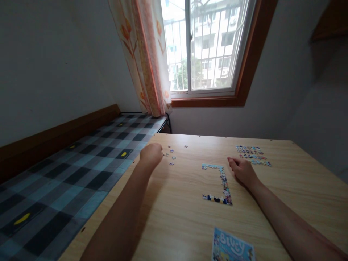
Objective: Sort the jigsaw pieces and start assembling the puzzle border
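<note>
My left hand is closed, its knuckles up, at the left side of the wooden table. Just right of it lie several loose jigsaw pieces; whatever its fingers hold is hidden. A partly joined jigsaw border forms a bracket shape, open on its left side, mid-table. To the right of that border my right hand rests on the tabletop, fingers curled in, with nothing visible in them. Behind this hand more jigsaw pieces lie grouped in rows.
A blue picture sheet marked "Bluey" lies at the near edge of view on the wooden table. Left of the table is a bed with a checked cover. A curtain and a window are beyond.
</note>
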`<state>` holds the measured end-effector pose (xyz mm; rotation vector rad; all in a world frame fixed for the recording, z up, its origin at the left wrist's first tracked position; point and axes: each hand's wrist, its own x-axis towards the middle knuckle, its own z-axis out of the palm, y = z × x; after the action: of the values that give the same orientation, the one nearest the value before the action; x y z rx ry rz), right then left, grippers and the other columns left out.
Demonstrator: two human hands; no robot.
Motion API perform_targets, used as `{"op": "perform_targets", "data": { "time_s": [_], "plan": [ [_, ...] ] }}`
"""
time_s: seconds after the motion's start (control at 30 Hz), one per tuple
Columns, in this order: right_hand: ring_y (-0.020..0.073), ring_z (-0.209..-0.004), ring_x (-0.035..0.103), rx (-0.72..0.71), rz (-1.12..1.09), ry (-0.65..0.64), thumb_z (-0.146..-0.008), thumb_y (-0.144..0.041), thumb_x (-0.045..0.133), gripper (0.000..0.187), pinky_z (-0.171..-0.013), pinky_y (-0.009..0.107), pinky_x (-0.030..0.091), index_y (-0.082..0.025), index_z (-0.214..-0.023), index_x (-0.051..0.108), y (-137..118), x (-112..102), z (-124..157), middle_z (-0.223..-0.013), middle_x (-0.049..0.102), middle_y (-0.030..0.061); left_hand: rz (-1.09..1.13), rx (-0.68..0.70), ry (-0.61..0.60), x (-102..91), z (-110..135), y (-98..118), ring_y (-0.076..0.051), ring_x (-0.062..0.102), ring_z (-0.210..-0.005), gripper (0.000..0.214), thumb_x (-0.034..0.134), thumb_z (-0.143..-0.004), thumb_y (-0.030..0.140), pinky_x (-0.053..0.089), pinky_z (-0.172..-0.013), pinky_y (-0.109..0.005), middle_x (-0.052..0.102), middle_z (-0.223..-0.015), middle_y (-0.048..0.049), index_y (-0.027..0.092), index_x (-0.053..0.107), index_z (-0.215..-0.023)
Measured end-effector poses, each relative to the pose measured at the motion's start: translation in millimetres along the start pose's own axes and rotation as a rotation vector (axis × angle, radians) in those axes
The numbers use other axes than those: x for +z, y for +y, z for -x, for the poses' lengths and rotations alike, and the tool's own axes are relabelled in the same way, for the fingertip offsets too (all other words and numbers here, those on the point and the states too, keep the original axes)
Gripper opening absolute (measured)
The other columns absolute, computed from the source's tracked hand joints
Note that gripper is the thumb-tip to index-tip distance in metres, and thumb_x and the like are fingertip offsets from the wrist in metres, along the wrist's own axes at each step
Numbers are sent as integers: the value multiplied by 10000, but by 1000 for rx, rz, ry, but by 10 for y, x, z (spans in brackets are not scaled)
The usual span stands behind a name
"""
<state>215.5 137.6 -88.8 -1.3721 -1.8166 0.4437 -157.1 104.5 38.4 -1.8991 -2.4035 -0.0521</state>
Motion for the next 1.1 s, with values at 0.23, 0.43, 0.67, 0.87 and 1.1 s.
{"op": "perform_targets", "data": {
  "time_s": [0.23, 0.43, 0.67, 0.87, 1.1],
  "plan": [
    [198, -579, 578, -6, -2, -14, -933, -559, 422, 497, -584, 292, 363, -212, -609, 566, 36, 27, -5, -541, 587, 21, 16, -121, -59, 376, -237, -260, -281, 694, -1002, 249, 587, -808, 181, 530, -844, -347, 754, -1064, -147, 197, 787, -956],
    [191, -566, 566, -9, 5, -11, -941, -548, 420, 496, -585, 290, 360, -214, -596, 543, 49, 29, -5, -531, 576, 15, 36, -144, -10, 577, -287, -261, -254, 699, -954, 248, 550, -848, 241, 533, -808, -313, 757, -1006, -133, 199, 772, -951],
    [193, -558, 561, -8, 10, -1, -940, -547, 417, 493, -582, 296, 358, -217, -599, 551, 18, 22, -6, -527, 577, 15, 45, -176, 40, 731, -296, -274, -263, 701, -930, 274, 502, -911, 305, 530, -775, -321, 742, -1020, -157, 168, 727, -987],
    [199, -576, 576, -2, -2, -8, -936, -556, 422, 495, -591, 298, 366, -217, -600, 553, 23, 26, -4, -541, 590, 19, 49, -163, 111, 782, -278, -274, -253, 684, -973, 305, 436, -948, 336, 513, -800, -322, 727, -1075, -139, 181, 696, -992],
    [199, -571, 572, 0, -3, -1, -934, -550, 425, 491, -590, 301, 368, -219, -595, 553, 32, 29, -10, -533, 583, 18, 121, -198, 157, 863, -319, -402, -236, 676, -965, 243, 464, -938, 331, 491, -762, -299, 722, -1069, -115, 198, 666, -969]
  ]
}}
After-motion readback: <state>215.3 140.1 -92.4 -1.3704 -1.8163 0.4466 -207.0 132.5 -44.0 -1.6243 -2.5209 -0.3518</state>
